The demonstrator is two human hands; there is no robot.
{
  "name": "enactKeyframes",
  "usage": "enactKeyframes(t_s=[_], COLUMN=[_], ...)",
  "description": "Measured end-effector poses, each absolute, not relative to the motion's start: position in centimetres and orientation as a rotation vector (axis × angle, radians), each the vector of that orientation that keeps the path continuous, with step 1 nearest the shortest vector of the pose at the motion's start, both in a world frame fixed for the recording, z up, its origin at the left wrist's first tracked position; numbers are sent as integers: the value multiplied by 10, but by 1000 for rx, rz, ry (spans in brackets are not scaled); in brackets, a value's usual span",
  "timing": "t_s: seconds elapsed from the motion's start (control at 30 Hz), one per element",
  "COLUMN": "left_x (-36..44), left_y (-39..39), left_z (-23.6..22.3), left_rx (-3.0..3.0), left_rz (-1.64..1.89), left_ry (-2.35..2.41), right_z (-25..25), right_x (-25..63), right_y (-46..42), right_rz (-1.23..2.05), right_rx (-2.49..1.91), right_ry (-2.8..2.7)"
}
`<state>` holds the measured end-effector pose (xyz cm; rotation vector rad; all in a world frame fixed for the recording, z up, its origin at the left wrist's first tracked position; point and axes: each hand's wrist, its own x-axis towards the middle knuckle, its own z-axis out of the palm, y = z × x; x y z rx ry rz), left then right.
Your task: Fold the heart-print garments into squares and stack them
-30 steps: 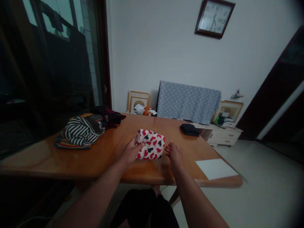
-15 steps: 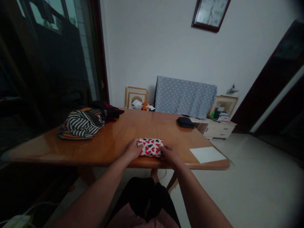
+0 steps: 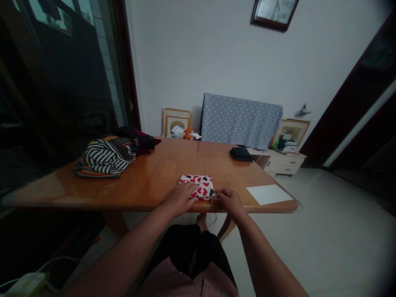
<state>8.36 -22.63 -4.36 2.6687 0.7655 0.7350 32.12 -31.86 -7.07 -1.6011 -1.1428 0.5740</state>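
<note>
A folded white cloth with red and black hearts (image 3: 199, 184) lies flat near the front edge of the wooden table (image 3: 161, 173). My left hand (image 3: 180, 197) rests palm-down on the cloth's near left part, fingers stretched out flat. My right hand (image 3: 228, 199) sits at the cloth's near right corner with its fingers curled, pinching the cloth's edge.
A heap of clothes with a black-and-white striped piece (image 3: 107, 156) lies at the table's left back. A dark folded item (image 3: 241, 154) sits at the back right, a white sheet (image 3: 268, 194) at the front right corner. Beyond stand a dotted grey cover (image 3: 241, 121) and a low cabinet (image 3: 283, 163).
The heart cloth went from a raised bundle between my hands to a flat fold on the table. My left hand moved onto it and spread flat; my right hand closed on its corner.
</note>
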Motion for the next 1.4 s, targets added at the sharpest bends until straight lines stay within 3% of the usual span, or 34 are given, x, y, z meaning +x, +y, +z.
enactKeyframes(t_s=[0.17,0.47,0.6,1.03,1.4], left_x=[89,91,92,99,99], left_y=[-213,-215,-220,-224,-231], left_z=[-49,-47,-41,-45,-44], left_rx=[2558,2633,2699,2856,2900], left_rz=[768,721,650,639,597], left_ry=[995,1057,1136,1126,1183], right_z=[-65,-54,-52,-51,-56], right_x=[315,305,309,307,292], right_y=[-325,-309,-300,-299,-306], right_rz=[674,1436,1621,1683,1409], right_rx=[-1600,-1200,-1176,-1209,-1536], right_ry=[-1029,-655,-587,-605,-853])
